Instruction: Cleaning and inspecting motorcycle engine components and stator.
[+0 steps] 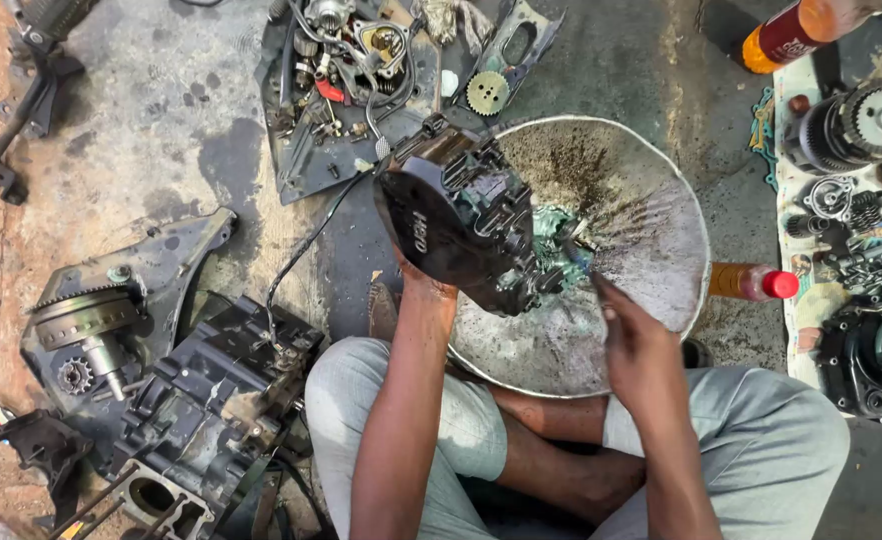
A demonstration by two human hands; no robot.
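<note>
At the bottom centre of the frame the person sits cross-legged in light grey trousers (pixel 761 440), both forearms reaching up toward the middle. The right hand (pixel 633 335), right of centre, is curled narrowly around the handle of a small brush (pixel 573 252); its tip is pressed against the lower right of the engine part, and the fingers touch nothing else. The left hand (pixel 423 282) is mostly hidden beneath the black cast-metal engine cover (pixel 456 225), which it grips from below; how far the fingers wrap cannot be seen. The cover sits at the frame's centre, held tilted above the left rim of the wide, shallow, round metal basin (pixel 661 190). Its long axis runs from upper left to lower right, its smooth outer face turned to the left and its ribbed inner side toward the basin. A thin black cable (pixel 306 245) trails from it to the lower left. The basin holds dirty liquid with dark grit and a greenish patch under the cover.

Just right of the basin lies a clear plastic bottle with a red cap (pixel 756 282). In the lower left rests a dark engine crankcase (pixel 191 420). Farther up, at top centre, a dark tray (pixel 306 165) holds small parts and a toothed sprocket (pixel 487 93).
</note>
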